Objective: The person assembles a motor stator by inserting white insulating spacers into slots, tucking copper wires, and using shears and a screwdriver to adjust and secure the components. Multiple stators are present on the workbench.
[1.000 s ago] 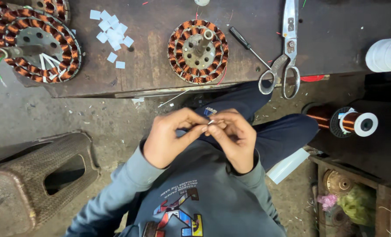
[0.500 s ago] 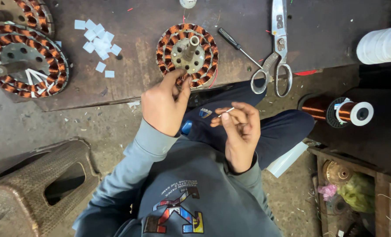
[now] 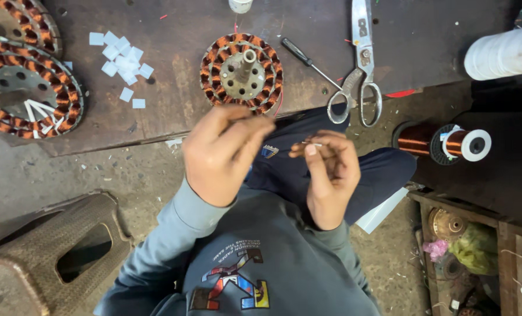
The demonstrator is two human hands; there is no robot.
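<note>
Below the stator (image 3: 241, 73), right hand (image 3: 325, 175) (pinching wire (image 3: 308, 144)).

The left hand (image 3: 223, 152) reaches toward the copper-wound stator (image 3: 241, 72) while the right hand (image 3: 326, 169) pinches a thin wire (image 3: 309, 144).

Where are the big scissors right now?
The scissors lie on the dark workboard, upper right in the head view, beside the screwdriver, right of the copper-wound stator.

Bare tabletop (image 3: 173, 99) lies open left of the stator (image 3: 241, 73) — screwdriver (image 3: 309, 62) and scissors (image 3: 359, 70) crowd its right.
</note>
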